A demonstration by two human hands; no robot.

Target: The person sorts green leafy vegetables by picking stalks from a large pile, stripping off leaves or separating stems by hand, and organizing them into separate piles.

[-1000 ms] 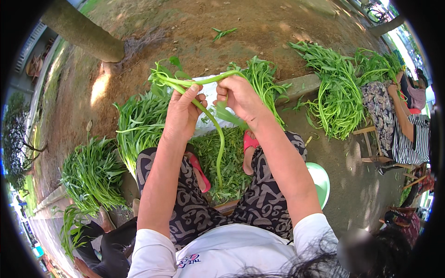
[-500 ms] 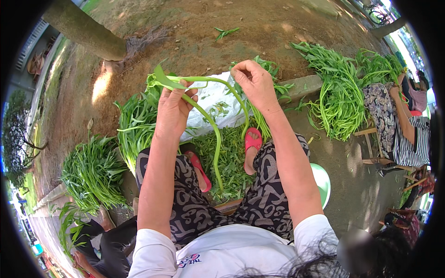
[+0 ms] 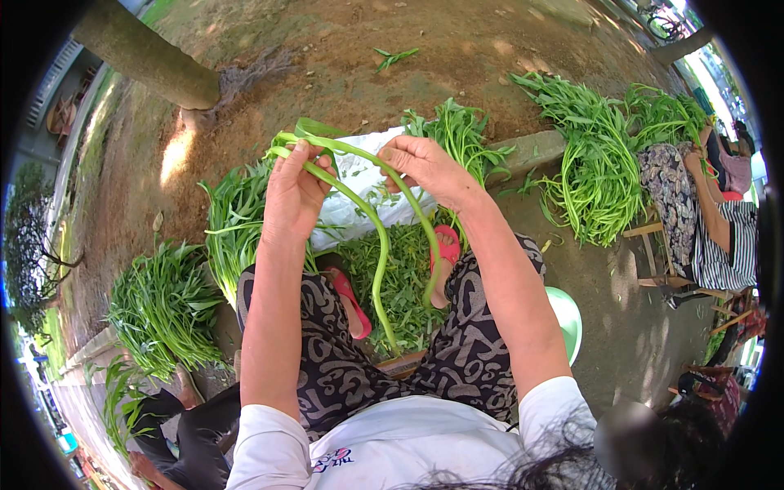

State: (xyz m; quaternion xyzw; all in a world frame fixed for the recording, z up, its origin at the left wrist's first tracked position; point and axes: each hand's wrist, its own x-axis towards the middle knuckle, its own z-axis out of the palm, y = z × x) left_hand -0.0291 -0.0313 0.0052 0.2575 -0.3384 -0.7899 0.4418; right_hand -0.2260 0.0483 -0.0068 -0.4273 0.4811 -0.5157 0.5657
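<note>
My left hand point(image 3: 296, 192) is closed on long green water spinach stems point(image 3: 384, 249), pinching them near their upper end, where a leaf folds over. Two lengths of stem arch from there and hang down between my knees. My right hand point(image 3: 429, 171) has its thumb and fingers on the right-hand length, a short way from my left hand. Below, a heap of plucked green leaves point(image 3: 408, 310) covers the ground between my feet. A white plastic sheet point(image 3: 331, 224) lies just beyond it, with leafy bunches on both sides.
Bundles of water spinach lie at the left point(image 3: 159, 306) and right point(image 3: 600, 188). A pale green basin point(image 3: 565, 327) is beside my right knee. A tree trunk point(image 3: 147, 57) rises at the far left. Other people sit on both sides; a wooden stool point(image 3: 649, 253) is at the right.
My right hand has moved down and left onto the stem; before, it was raised and apart from my left hand. The leaf at my left hand has tipped over, and the stems have shifted.
</note>
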